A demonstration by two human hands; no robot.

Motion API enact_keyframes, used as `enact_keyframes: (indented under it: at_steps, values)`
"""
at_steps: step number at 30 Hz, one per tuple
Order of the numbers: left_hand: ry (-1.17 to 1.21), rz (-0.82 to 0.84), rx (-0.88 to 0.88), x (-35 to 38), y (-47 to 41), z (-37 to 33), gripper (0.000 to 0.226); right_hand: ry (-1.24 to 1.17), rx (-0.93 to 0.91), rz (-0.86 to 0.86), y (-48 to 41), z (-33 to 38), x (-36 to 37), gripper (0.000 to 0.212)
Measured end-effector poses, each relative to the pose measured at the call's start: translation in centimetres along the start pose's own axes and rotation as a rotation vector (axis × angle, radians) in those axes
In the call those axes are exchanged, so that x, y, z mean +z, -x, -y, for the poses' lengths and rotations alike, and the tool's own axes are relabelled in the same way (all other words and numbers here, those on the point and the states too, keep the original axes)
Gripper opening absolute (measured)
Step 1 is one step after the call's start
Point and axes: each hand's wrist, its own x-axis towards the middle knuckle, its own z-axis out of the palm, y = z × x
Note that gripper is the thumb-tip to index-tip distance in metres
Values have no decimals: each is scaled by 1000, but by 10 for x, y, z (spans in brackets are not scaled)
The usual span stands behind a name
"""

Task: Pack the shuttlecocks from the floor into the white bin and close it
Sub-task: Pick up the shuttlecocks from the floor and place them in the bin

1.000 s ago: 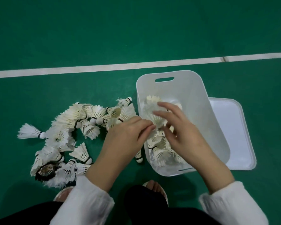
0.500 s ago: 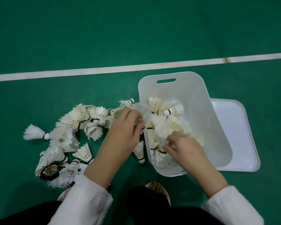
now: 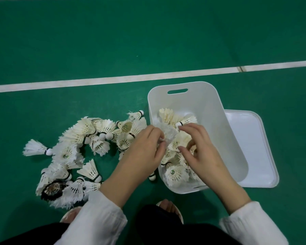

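Note:
The white bin (image 3: 198, 103) stands open on the green floor, with several shuttlecocks (image 3: 174, 174) heaped in its near half. My left hand (image 3: 145, 149) pinches one white shuttlecock (image 3: 169, 132) by its cork end, holding it over the bin's left rim with the feathers pointing into the bin. My right hand (image 3: 201, 152) hovers over the heap with fingers spread and loosely curved, its fingertips near the held shuttlecock, holding nothing that I can see. A pile of shuttlecocks (image 3: 88, 135) lies on the floor left of the bin.
The bin's white lid (image 3: 254, 147) lies flat on the floor against the bin's right side. A dark, worn shuttlecock (image 3: 52, 189) sits at the pile's near left. My feet (image 3: 168, 207) are just in front of the bin. A white court line (image 3: 113, 79) runs behind.
My right hand came up from the near part of the bin to beside the held shuttlecock. My left hand shifted slightly right, over the rim, still pinching its shuttlecock.

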Motion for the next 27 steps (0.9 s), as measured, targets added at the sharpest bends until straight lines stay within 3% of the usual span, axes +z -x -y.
enact_keyframes:
  at_steps: [2,8,12,16,18,23,27]
  values:
    - [2,4,54,1,-3,-4,7,29,-38,47,-6,4,0,40]
    - [-57,58,125,-8,-5,1,8,104,-119,9,-12,2,3,3]
    - [-26,163,120,-24,-6,15,18,116,-154,-24,-12,6,7,9]
    - [-196,9,194,-42,-4,34,31,84,-48,-164,-21,0,9,10]
    - [-310,43,229,-52,0,49,32,118,62,-186,-31,-12,13,11]
    - [-552,328,294,-82,13,91,37,268,78,-5,-54,-30,45,13]
    - [-641,410,332,-122,26,118,28,471,117,213,-67,-26,63,20]
